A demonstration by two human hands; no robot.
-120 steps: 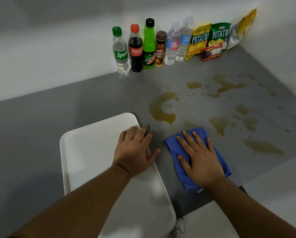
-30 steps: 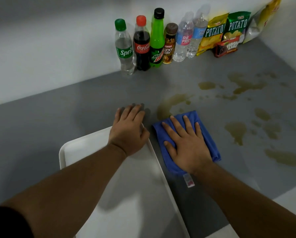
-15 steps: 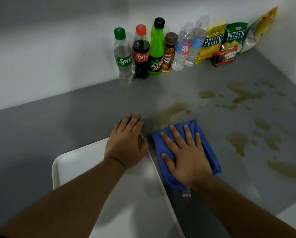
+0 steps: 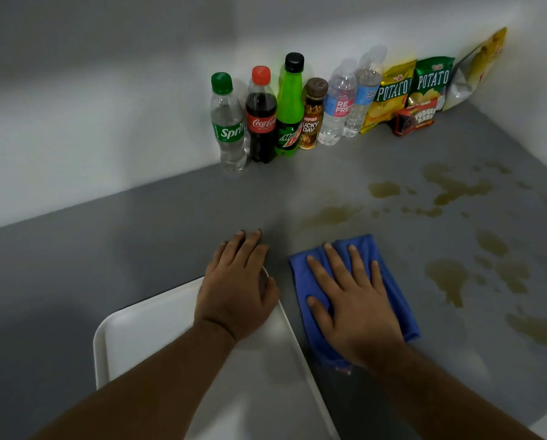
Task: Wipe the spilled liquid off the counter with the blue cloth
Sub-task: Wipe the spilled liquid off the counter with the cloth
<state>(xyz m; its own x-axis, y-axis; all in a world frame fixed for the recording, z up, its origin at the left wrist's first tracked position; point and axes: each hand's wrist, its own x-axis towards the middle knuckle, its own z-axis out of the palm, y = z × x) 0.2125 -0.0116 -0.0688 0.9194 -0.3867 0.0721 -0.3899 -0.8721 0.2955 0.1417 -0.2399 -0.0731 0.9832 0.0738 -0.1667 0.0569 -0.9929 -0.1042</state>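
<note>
On the grey table point(image 4: 139, 249) a white tray point(image 4: 145, 328) lies just left of the blue cloth point(image 4: 396, 290), the left hand point(image 4: 237, 290) flat with straight fingers on its far corner, the right hand point(image 4: 354, 309) pressed flat on the cloth, brown spilled liquid point(image 4: 447, 277) right of and beyond it, bottles point(image 4: 289, 106) and snack bags point(image 4: 393, 93) farther back.

Six bottles point(image 4: 261, 115); four snack packs point(image 4: 432, 81); one tray point(image 4: 145, 328); one blue cloth point(image 4: 366, 244).
</note>
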